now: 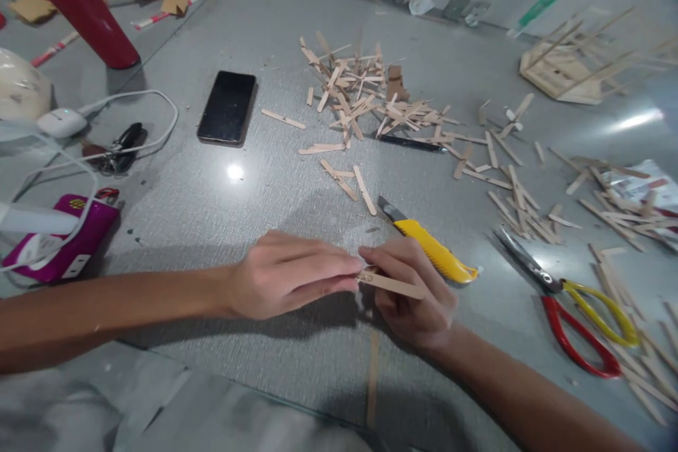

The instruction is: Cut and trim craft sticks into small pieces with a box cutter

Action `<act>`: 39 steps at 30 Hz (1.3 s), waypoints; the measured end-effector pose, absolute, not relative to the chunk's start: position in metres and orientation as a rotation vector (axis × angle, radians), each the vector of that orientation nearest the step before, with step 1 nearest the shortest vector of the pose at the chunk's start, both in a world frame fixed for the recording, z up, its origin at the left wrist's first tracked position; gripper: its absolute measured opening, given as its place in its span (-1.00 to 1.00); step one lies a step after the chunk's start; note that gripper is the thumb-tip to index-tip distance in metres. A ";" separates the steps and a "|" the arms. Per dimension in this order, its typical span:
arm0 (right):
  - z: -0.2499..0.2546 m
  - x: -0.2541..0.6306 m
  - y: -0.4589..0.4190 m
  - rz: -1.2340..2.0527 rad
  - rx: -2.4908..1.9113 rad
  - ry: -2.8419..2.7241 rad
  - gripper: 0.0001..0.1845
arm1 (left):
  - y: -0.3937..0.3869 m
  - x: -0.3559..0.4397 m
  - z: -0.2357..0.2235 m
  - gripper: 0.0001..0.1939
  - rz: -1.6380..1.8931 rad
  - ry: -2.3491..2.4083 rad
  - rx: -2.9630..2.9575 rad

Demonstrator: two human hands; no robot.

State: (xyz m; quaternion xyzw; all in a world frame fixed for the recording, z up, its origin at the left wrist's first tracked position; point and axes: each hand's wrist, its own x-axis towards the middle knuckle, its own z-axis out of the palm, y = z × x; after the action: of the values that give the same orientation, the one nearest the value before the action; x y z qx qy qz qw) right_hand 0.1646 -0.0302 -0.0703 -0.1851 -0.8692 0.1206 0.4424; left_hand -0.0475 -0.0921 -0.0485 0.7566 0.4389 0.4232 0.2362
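A wooden popsicle stick [396,286] is held between my two hands above the grey table. My left hand [296,274] pinches its left end, where a rough, mottled patch shows. The fingers of my right hand [416,289] are curled around the stick's middle, and its right end lies across them. Whether a second piece is between the fingertips, I cannot tell. Just beyond my right hand lies a yellow utility knife [434,248] with its dark blade end pointing away to the left. Scissors [556,289] with one red and one yellow handle rest farther right.
Loose popsicle sticks [354,95] are heaped at the back, with a black pen [412,144] among them. A phone [227,107], a purple power adapter [79,233] and a white cable [169,102] lie left. At back right stands a stick frame [561,70].
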 end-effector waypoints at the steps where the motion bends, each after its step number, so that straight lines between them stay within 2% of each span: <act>1: -0.071 0.165 -0.030 0.296 -0.455 -2.156 -0.66 | -0.092 -0.047 -0.049 -0.82 1.144 1.198 2.068; 8: -0.075 0.172 -0.029 0.336 -0.425 -2.241 -0.72 | -0.093 -0.047 -0.047 -0.86 1.243 1.123 2.083; 16: -0.066 0.166 -0.029 0.366 -0.419 -2.190 -0.78 | -0.094 -0.048 -0.047 -0.82 1.079 1.140 1.981; 25: -0.071 0.168 -0.030 0.376 -0.449 -2.148 -0.81 | -0.094 -0.046 -0.053 -0.87 1.225 1.151 2.055; 31: -0.071 0.171 -0.033 0.411 -0.498 -2.254 -0.69 | -0.093 -0.045 -0.055 -0.89 1.364 1.115 2.044; 39: -0.071 0.166 -0.027 0.395 -0.453 -2.128 -0.78 | -0.086 -0.045 -0.057 -0.90 1.436 1.059 2.142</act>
State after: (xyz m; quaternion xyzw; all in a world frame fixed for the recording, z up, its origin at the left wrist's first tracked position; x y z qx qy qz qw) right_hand 0.1661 -0.0272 -0.0711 -0.1832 -0.8600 0.1597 0.4487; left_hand -0.0450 -0.0860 -0.0569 0.7563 0.3740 0.5072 0.1758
